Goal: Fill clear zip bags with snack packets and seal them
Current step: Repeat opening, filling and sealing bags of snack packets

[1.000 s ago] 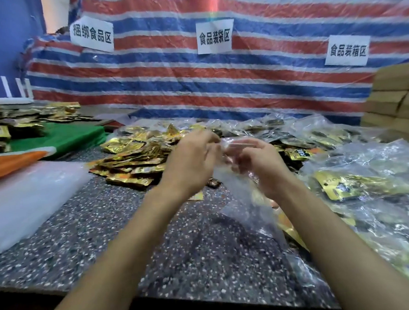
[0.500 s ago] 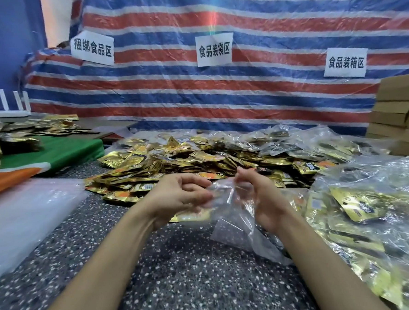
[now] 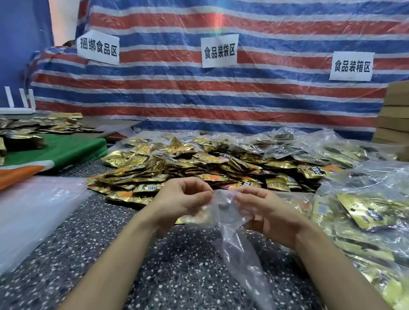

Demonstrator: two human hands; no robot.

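Note:
An empty clear zip bag (image 3: pixel 235 244) hangs from both hands over the speckled counter (image 3: pixel 90 269). My left hand (image 3: pixel 180 202) pinches the bag's top edge on the left side. Close beside it, my right hand (image 3: pixel 271 213) pinches the same edge on the right, fingers curled into the plastic. Just behind the hands spreads a wide heap of gold snack packets (image 3: pixel 199 164). Whether the bag's mouth is open I cannot tell.
Filled clear bags (image 3: pixel 375 216) pile up at the right. A stack of flat clear bags (image 3: pixel 27 213) lies at the left, beside a green and orange cloth (image 3: pixel 55 152) with more packets. Cardboard boxes (image 3: pixel 402 123) stand far right. A striped tarp (image 3: pixel 218 87) with paper signs backs the counter.
Both hands came down from chest height toward the counter with the bag, still pinching its top edge. The view tilted, showing more of the packet heap.

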